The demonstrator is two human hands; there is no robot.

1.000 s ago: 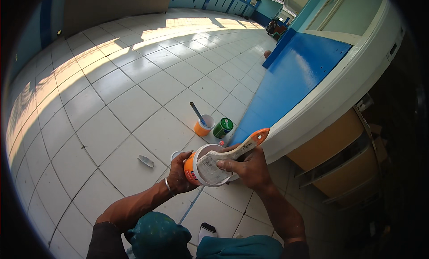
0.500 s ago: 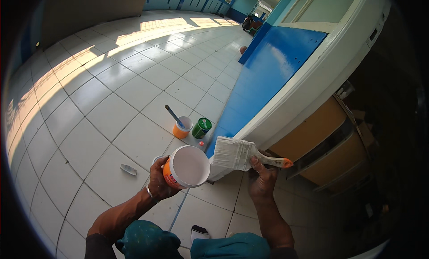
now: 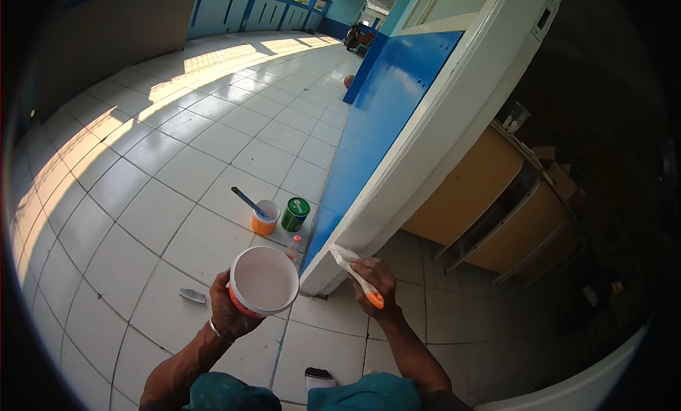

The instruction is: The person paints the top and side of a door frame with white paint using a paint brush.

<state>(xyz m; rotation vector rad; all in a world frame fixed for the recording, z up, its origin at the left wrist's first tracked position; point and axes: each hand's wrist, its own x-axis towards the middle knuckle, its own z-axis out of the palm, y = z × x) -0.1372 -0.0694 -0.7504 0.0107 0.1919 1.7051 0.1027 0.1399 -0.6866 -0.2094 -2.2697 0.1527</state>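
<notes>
My left hand (image 3: 230, 313) grips an orange-and-white tub (image 3: 244, 308) with whitish paint inside, its mouth tipped up toward me. My right hand (image 3: 376, 287) is closed round a flat paintbrush (image 3: 349, 260) with an orange-tipped handle. The white bristles lie at the lower part of a white door frame (image 3: 397, 180) and seem to touch it. Beyond the tub stand a second orange-and-white tub (image 3: 263, 226) with a blue-stained brush (image 3: 248, 201) in it, a green can (image 3: 295, 216) and a small clear bottle (image 3: 294, 248) with a pinkish cap.
Left of the frame runs a glossy blue wall panel (image 3: 397, 77). Wooden furniture (image 3: 461, 191) with metal legs stands in the dim room at right. A small greyish-white piece (image 3: 192, 295) lies on the white tiled floor (image 3: 174, 226). My foot (image 3: 320, 377) shows near the lower edge.
My right hand has brought the paintbrush left and turned it, from being held broad side up to bristles at the door frame. The view has shifted; my left hand still holds the tub.
</notes>
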